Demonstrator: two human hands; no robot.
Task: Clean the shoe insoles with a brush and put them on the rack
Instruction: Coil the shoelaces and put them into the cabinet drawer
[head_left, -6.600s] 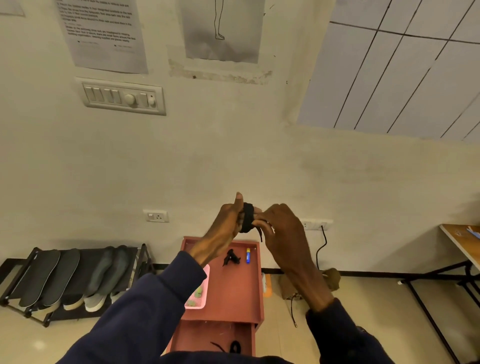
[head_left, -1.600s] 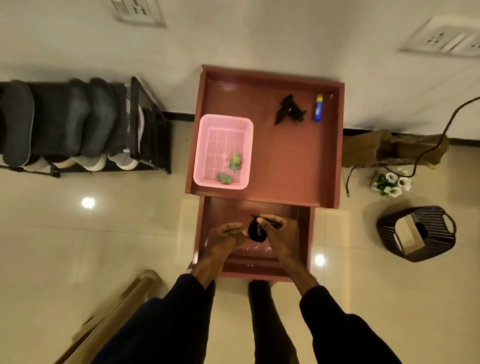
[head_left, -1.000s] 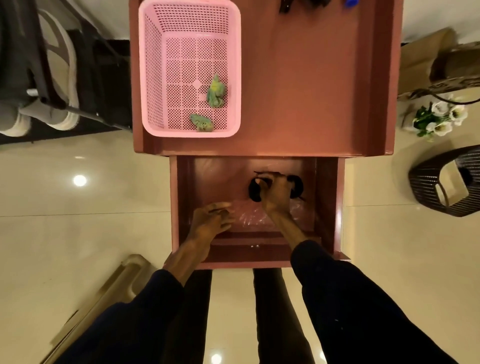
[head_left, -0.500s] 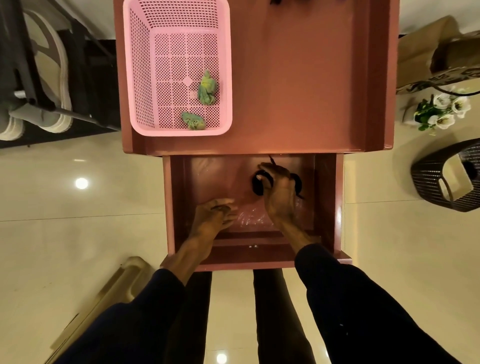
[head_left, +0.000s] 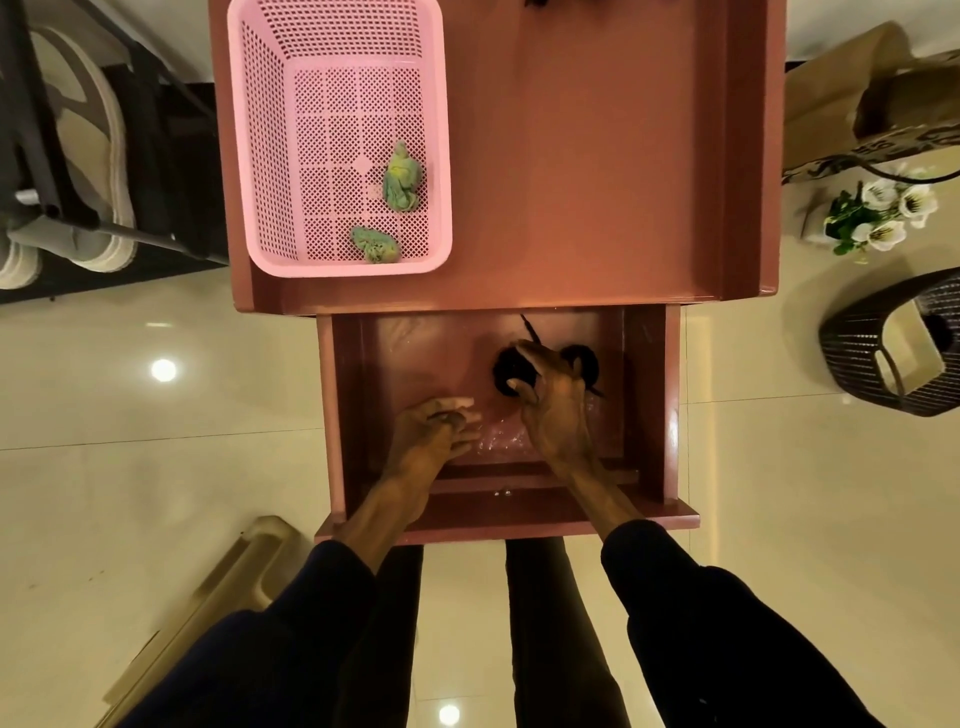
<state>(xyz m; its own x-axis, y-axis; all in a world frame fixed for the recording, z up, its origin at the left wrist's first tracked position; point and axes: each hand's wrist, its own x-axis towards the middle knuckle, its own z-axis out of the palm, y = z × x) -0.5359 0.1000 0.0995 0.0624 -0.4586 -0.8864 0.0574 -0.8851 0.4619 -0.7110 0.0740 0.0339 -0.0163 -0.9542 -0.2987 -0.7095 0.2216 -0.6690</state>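
Observation:
I look straight down into the open drawer (head_left: 649, 415) of a red cabinet. My right hand (head_left: 556, 410) reaches to the drawer's back, thumb and fingers curled round a black roll (head_left: 506, 366). A second black roll (head_left: 587, 358) lies just right of it, partly hidden by the hand. My left hand (head_left: 431, 431) rests with relaxed fingers on clear crinkled plastic (head_left: 498, 436) on the drawer floor. The black shoe rack (head_left: 36, 130) stands at the top left with pale-soled insoles or shoes (head_left: 93, 171) on it. No brush can be made out.
A pink perforated basket (head_left: 265, 156) holding two crumpled green cloths (head_left: 400, 182) sits on the cabinet top (head_left: 597, 156). A black woven basket (head_left: 852, 358), white flowers (head_left: 883, 213) and a brown bag (head_left: 852, 98) are on the floor at right. A beige object (head_left: 234, 582) lies lower left.
I held the black roll up before the wall, then lowered it into the drawer. Over the last second my right hand stays on the roll at the drawer's back; my left barely moves.

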